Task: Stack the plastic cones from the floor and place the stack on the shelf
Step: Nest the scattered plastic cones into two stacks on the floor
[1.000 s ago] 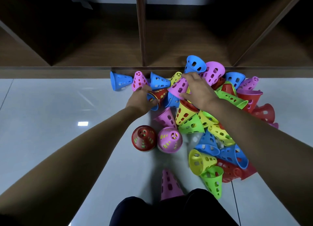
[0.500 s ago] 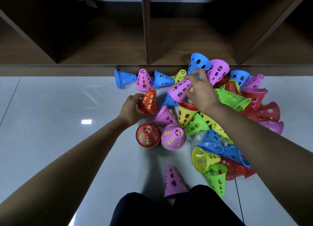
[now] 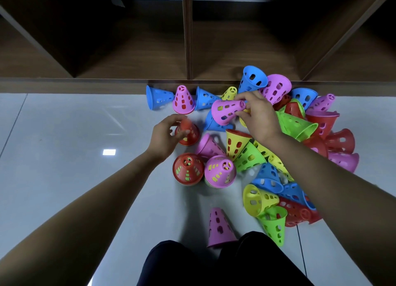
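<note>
A heap of perforated plastic cones in red, pink, yellow, green and blue lies on the pale floor (image 3: 64, 157) in front of the wooden shelf (image 3: 132, 56). My left hand (image 3: 165, 137) wraps its fingers around a red cone (image 3: 189, 133) that stands base down on the floor. My right hand (image 3: 259, 116) holds a pink cone (image 3: 225, 112) by its narrow tip, lifted above the heap and lying sideways with its wide mouth to the left. Two short stacks, a red-topped one (image 3: 188, 170) and a pink-topped one (image 3: 220, 171), stand just below my left hand.
The shelf has open compartments split by a vertical divider (image 3: 187, 32), with a low front ledge (image 3: 75, 86). A lone pink cone (image 3: 218, 227) stands near my dark-clothed knees (image 3: 225, 262). Bare floor spreads to the left of the heap.
My left hand drew the red cone out of the heap, leftward and toward me, and turned it base down onto the floor. My right hand lifted the pink cone clear and turned it sideways.
</note>
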